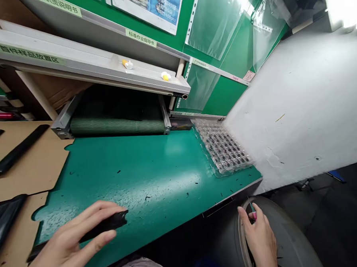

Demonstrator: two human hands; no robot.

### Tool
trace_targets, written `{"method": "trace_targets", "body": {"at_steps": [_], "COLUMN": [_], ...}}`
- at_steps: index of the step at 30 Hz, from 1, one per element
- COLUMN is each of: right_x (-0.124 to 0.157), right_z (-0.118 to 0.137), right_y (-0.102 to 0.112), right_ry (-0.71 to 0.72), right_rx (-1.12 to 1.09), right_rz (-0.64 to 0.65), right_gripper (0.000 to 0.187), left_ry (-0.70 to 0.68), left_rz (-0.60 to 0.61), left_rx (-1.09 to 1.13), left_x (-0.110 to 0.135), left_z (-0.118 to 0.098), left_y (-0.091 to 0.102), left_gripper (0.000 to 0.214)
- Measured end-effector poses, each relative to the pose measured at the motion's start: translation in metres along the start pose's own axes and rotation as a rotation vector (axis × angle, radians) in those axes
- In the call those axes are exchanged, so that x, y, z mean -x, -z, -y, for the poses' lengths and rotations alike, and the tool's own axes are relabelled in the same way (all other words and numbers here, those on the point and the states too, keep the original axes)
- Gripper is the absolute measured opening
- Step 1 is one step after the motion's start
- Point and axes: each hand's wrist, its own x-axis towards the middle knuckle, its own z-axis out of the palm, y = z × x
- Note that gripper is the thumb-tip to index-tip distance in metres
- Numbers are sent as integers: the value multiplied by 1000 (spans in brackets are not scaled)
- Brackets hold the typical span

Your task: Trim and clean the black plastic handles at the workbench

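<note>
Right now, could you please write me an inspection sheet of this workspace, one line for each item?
Surface: green mat, scuffed, with small dark specks.
Job's things: long black part on the mat under the left hand; small pink-handled tool in the right hand, below the table edge.
Clutter: clear tray of small parts at the right; black strip on cardboard.
Grippers: left hand grips the part; right hand closed on the tool.
Cables: nothing seen.
Surroundings: conveyor belt behind the mat, shelf above, white wall at the right.
</note>
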Motion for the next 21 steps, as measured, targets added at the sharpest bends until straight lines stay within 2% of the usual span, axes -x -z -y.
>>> {"method": "trace_targets", "body": {"at_steps": [1,3,6,8,10,12,16,21], "right_x": [4,30,88,118,135,140,143,157], "right_z": [-2,10,58,95,124,142,160,178], "right_y": [-6,-31,-76,-94,-100,-99,-101,-118], "right_ry": [19,111,256,388,504,564,627,689], "right_rx": [-35,-266,-570,-686,-745,-778,-813,-803], "right_rz": [24,226,603,770,889,989,1169,1380], "right_gripper": [89,80,60,48,39,34,32,31], "left_ry": [9,20,19,34,66,89,56,69], "left_rz": [12,62,171,184,144,112,85,11], "left_rx": [29,71,122,196,276,317,323,356], "left_x": [-4,-11,-18,-18,-14,-8,8,31], "left_z": [-9,-24,-36,-37,-36,-31,-19,-10], "left_y": [-4,-11,-12,-10,-6,-1,12,32], "left_gripper": [23,24,28,30,32,33,31,32]}}
